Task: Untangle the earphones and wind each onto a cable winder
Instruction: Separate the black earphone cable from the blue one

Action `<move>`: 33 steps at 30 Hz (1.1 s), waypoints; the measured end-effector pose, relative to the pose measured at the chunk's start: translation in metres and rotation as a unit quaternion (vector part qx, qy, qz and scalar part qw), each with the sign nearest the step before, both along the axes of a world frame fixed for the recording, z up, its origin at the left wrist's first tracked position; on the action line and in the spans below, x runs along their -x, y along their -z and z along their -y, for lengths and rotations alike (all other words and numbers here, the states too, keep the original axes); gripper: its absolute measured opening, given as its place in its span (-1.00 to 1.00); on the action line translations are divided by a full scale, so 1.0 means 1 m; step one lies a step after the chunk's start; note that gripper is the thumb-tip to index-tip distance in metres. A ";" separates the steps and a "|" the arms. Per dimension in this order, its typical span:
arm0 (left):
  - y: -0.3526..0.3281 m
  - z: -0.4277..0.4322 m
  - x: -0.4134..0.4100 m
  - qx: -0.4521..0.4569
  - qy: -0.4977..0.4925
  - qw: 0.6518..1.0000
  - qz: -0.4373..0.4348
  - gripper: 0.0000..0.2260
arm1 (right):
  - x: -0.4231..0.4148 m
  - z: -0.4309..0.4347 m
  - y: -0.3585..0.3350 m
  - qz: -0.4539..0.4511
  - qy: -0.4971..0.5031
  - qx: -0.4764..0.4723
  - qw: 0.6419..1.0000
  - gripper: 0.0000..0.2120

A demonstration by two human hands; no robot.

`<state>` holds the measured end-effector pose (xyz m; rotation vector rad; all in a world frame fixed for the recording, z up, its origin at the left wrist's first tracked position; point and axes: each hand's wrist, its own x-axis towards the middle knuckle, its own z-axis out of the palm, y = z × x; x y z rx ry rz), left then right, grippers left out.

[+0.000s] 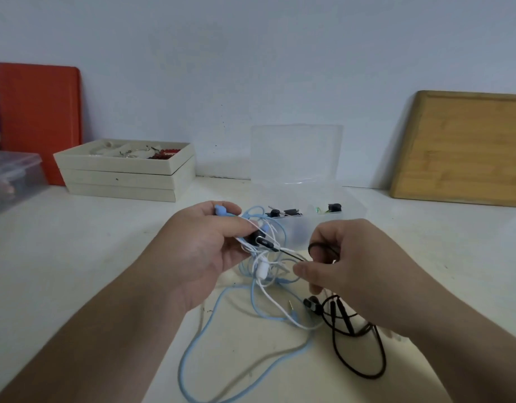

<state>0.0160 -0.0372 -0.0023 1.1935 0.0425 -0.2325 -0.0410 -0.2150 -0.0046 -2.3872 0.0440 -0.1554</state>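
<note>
Blue cable [192, 344]: it trailed nearest of all, looping across the white counter [76, 257] below the person's forearms and rising to the knot.
Black cable [358, 353]: it lay in a loose loop on the counter beneath the right wrist, with a black earbud [310, 303] beside a small gold plug tip.
Tangle of earphones [265, 257]: blue, white and black cords were knotted together and held just above the counter, between both hands.
Left hand [201, 248]: its fingers were curled round the top of the tangle, gripping a blue earpiece [221, 211] at the thumb side and a black piece with a small metal clip.
Right hand [349, 266]: thumb and forefinger pinched a thin black strand drawn out sideways from the knot; a small black loop sat over the fingertips.
White cable [275, 303]: it hung from the knot with a white inline piece [262, 270] and ran down to the counter.
Clear plastic box [303, 216]: it stood open just behind the hands, lid up, holding small black parts; what they were I could not tell.
Stacked cream trays [125, 175]: further back on the left, the top one held beads and small bits.
Orange board [38, 112]: it leaned against the wall behind the trays.
Wooden board [460, 146]: it leaned against the wall at far right.
Clear lidded container [12, 175]: it sat at the far left edge.
</note>
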 end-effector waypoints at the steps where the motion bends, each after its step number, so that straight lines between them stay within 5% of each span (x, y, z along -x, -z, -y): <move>1: -0.001 0.001 0.001 0.016 0.009 1.000 -0.017 -0.81 | -0.001 0.001 0.001 0.002 0.003 -0.005 1.000 -0.68; 9: -0.001 0.000 0.000 0.048 0.101 0.990 -0.086 -0.80 | -0.006 0.004 0.008 0.078 -0.017 -0.015 0.997 -0.75; 12: -0.001 -0.003 -0.005 0.037 0.025 0.996 -0.074 -0.83 | -0.007 0.006 0.004 0.113 -0.022 -0.124 0.986 -0.79; 14: 0.002 -0.010 -0.014 -0.067 -0.080 0.994 -0.015 -0.80 | -0.005 0.010 -0.002 0.114 -0.043 -0.214 0.969 -0.78; 19: 0.011 -0.032 -0.025 -0.473 -0.163 0.851 0.159 -0.76 | -0.001 0.026 -0.011 0.072 -0.065 -0.167 0.981 -0.69; 23: 0.018 -0.036 -0.029 -0.572 -0.120 0.791 0.183 -0.77 | -0.001 0.029 -0.013 0.032 -0.078 -0.197 0.977 -0.76; 26: 0.014 -0.036 -0.025 -0.696 -0.147 0.670 0.210 -0.69 | 0.000 0.033 -0.016 0.039 -0.068 -0.188 0.979 -0.76; 28: 0.010 -0.029 -0.019 -0.687 -0.202 0.632 0.297 -0.64 | 0.002 0.035 -0.018 0.039 -0.073 -0.188 0.979 -0.79; 30: 0.006 -0.019 -0.008 -0.602 -0.165 0.670 0.402 -0.68 | 0.003 0.036 -0.018 0.027 -0.094 -0.201 0.975 -0.87; 32: 0.005 -0.004 0.006 -0.481 0.038 0.789 0.380 -0.82 | 0.003 0.034 -0.017 0.027 -0.104 -0.223 0.969 -0.87; 33: 0.009 0.003 0.011 -0.454 0.133 0.809 0.348 -0.87 | 0.002 0.034 -0.017 0.032 -0.102 -0.244 0.964 -0.85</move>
